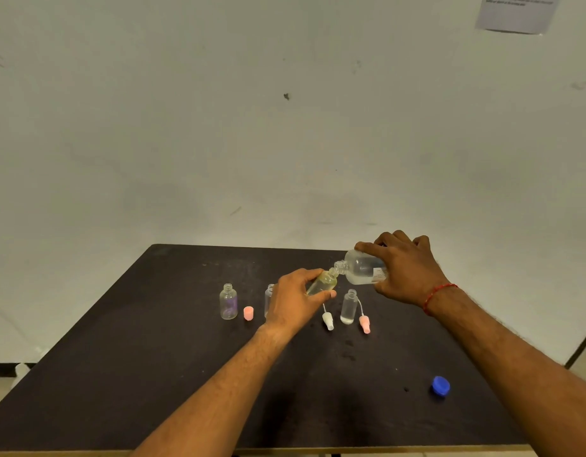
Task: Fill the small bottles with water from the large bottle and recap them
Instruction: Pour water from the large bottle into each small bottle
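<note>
Blue cap (440,385) lies near the counter's (153,374) right edge; your left grip (293,300) curls around a tilted small bottle (322,283), your right grip (407,270) clasps the tipped large bottle (362,267), mouths touching.

Dim even indoor light, soft shadows, wide-angle bending at edges, slight blur

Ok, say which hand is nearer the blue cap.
Right. The right hand, gripping the large bottle, is beyond the blue cap; the left hand, holding a small bottle, is farther to its left.
</note>
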### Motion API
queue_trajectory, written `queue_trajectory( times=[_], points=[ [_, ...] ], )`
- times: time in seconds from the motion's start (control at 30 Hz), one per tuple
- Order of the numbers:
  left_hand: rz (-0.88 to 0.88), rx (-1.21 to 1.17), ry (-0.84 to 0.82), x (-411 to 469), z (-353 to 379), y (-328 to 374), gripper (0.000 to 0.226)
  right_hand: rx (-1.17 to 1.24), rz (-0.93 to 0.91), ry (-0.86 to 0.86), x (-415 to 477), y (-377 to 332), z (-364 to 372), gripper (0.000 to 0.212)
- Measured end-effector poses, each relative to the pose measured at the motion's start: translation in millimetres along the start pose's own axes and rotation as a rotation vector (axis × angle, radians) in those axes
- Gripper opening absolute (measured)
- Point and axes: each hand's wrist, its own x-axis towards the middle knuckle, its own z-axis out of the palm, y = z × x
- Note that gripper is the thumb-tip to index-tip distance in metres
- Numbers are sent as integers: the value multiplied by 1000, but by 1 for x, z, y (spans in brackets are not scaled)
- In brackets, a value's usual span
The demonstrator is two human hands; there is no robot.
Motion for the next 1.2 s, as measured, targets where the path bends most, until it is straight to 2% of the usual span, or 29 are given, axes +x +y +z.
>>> queue_trajectory(
  times=[0.33,0.6,0.83,1.2],
  points=[
    [8,-35,17,1,2,2,47,55,38,-17,-7,0,3,73],
    [9,-30,9,1,9,0,39,274,141,-49,-27,-1,23,72],
    [-110,-36,-33,7,28,-26,41,472,269,-68,-46,5,49,73],
    [-288,5,-60,22,60,-73,27,680,414,-61,-70,16,83,78]
  ],
)
